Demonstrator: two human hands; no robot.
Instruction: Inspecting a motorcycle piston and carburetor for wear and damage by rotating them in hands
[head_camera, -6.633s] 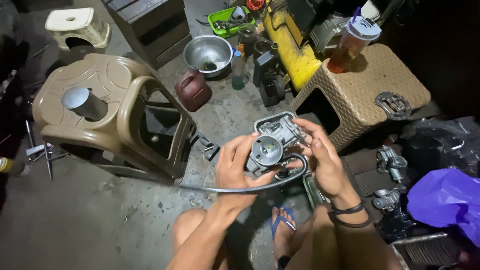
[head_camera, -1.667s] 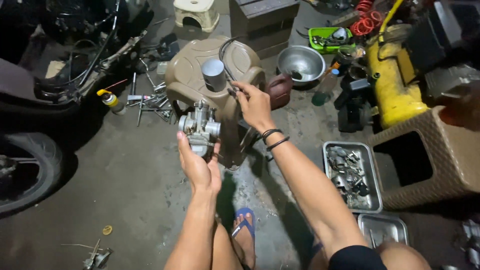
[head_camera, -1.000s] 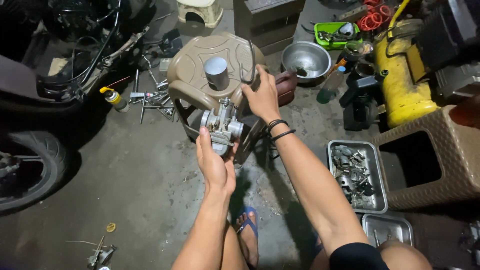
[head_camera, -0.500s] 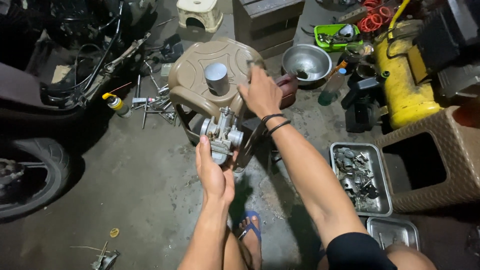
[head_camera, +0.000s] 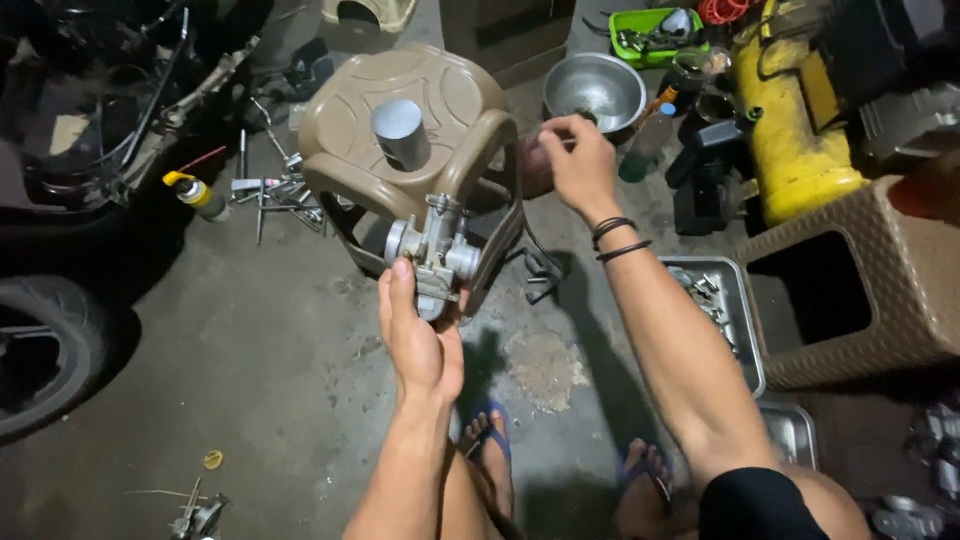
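Near the centre of the frame the left hand (head_camera: 420, 345) holds a small grey metal carburetor (head_camera: 435, 255), its grip closed around the lower body with the fingers up the left side, so the part hangs in the air just in front of the near edge of a tan plastic stool (head_camera: 420, 120). The carburetor overlaps the stool's front leg in the picture; whether they touch cannot be told. On the stool's top stands a short grey metal cylinder (head_camera: 400, 132), set back from the rim. The right hand (head_camera: 578, 165) is raised in the upper middle of the frame, its grip narrow, fingertips pinched together on something too small to make out, just beside a dark reddish container (head_camera: 535, 165) and near a steel bowl (head_camera: 594, 92). Below the left hand the bare concrete floor (head_camera: 250, 380) gives open room toward the lower left. The right side is crowded: a metal tray (head_camera: 745, 340) of small parts lies by the right forearm, with a woven brown stool (head_camera: 870, 290) beyond it and a yellow machine (head_camera: 795, 120) in the upper right. A tyre (head_camera: 40, 350) sits at the left edge, and a yellow-capped bottle (head_camera: 195, 190) lies among tools left of the tan stool.
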